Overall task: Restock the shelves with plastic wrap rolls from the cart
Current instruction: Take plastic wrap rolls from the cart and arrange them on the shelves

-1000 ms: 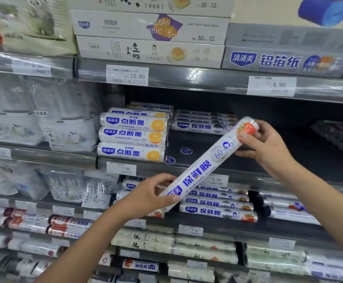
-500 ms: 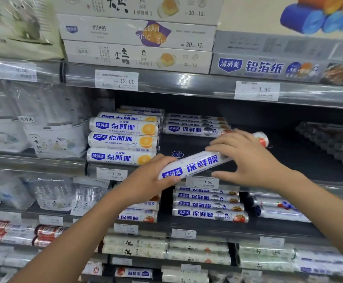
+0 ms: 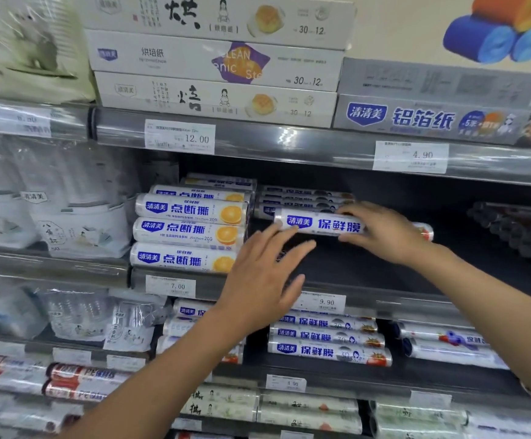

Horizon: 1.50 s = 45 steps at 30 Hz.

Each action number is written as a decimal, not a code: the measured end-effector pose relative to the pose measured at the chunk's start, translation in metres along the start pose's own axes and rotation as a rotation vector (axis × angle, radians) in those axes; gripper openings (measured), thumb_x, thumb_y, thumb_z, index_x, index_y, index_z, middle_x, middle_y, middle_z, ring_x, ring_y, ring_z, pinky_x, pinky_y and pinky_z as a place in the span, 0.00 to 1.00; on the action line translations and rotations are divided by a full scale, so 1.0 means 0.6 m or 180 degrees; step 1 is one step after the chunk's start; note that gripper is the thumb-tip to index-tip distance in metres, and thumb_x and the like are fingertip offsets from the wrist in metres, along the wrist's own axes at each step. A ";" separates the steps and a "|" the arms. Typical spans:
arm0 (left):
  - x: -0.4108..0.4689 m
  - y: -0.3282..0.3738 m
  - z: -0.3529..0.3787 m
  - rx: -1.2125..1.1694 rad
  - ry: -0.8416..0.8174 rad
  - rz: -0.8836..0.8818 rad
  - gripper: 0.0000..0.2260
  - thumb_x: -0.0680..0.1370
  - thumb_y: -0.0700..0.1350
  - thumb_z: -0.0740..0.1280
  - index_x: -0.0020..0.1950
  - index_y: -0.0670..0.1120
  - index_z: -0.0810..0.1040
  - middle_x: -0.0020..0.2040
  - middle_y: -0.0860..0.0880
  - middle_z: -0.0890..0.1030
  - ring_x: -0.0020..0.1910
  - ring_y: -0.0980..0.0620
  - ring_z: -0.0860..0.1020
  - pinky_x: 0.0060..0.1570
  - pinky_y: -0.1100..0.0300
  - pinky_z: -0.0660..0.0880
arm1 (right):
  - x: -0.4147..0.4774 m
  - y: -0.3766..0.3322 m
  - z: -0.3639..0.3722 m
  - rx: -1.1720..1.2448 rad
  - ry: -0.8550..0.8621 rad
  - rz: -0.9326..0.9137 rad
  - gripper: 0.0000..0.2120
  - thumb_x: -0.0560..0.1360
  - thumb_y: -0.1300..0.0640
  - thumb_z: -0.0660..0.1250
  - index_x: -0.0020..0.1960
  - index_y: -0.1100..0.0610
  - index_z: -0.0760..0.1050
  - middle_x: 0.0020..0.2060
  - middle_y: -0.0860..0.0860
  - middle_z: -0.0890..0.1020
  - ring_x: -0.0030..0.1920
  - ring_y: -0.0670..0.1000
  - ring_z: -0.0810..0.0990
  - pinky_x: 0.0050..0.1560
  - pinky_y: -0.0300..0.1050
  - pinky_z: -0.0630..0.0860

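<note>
Nearest, the left hand (image 3: pixel 267 274) is held flat with fingers straight and slightly spread, their tips at the left end of the roll (image 3: pixel 321 224), seemingly to steady it rather than grip; whether contact is made cannot be told. Beyond, the roll is clasped by the right hand (image 3: pixel 384 232), fingers over the top and thumb beneath, and is kept level and label-out above the bare shelf (image 3: pixel 368 267). It is set just before the stack (image 3: pixel 302 198) of like rolls, presumably to begin a front row.
</note>
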<state>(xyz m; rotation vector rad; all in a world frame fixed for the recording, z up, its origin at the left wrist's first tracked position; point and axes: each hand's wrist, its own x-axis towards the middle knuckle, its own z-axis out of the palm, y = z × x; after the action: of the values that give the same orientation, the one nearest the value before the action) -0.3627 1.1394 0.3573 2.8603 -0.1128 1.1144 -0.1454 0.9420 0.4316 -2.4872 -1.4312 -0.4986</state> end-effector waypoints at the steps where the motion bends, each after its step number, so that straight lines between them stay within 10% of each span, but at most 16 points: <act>1: 0.000 0.002 0.015 0.0034 -0.0163 -0.0034 0.25 0.83 0.58 0.58 0.81 0.56 0.64 0.81 0.49 0.63 0.82 0.47 0.56 0.80 0.43 0.56 | 0.015 0.004 0.009 0.0008 -0.0038 0.0026 0.24 0.74 0.42 0.73 0.67 0.43 0.70 0.64 0.45 0.78 0.61 0.52 0.78 0.56 0.54 0.78; 9: -0.015 0.003 0.098 0.0355 -0.0477 -0.0068 0.20 0.82 0.63 0.60 0.69 0.57 0.78 0.67 0.53 0.80 0.65 0.49 0.78 0.61 0.48 0.72 | 0.116 0.027 0.100 0.0210 -0.0277 0.0085 0.24 0.73 0.40 0.73 0.67 0.41 0.72 0.63 0.44 0.79 0.61 0.51 0.78 0.59 0.50 0.76; 36: -0.018 -0.002 0.104 0.0491 -0.0419 0.0036 0.20 0.82 0.63 0.59 0.70 0.57 0.75 0.68 0.53 0.78 0.65 0.49 0.76 0.57 0.47 0.71 | 0.128 0.012 0.142 0.0199 -0.0460 0.0420 0.37 0.71 0.37 0.73 0.76 0.45 0.66 0.74 0.52 0.67 0.72 0.58 0.66 0.70 0.58 0.68; 45: -0.019 -0.003 0.092 0.0346 -0.0650 -0.0004 0.21 0.81 0.62 0.58 0.70 0.55 0.75 0.69 0.52 0.79 0.66 0.48 0.77 0.59 0.46 0.72 | -0.043 -0.039 0.087 0.0473 -0.0179 0.0764 0.21 0.76 0.39 0.68 0.66 0.45 0.75 0.65 0.47 0.75 0.67 0.53 0.72 0.67 0.56 0.70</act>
<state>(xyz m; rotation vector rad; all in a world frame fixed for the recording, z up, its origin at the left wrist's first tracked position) -0.3335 1.1368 0.3090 3.0637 -0.0627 0.8502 -0.1684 0.9519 0.3742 -2.5235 -1.1213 -0.2675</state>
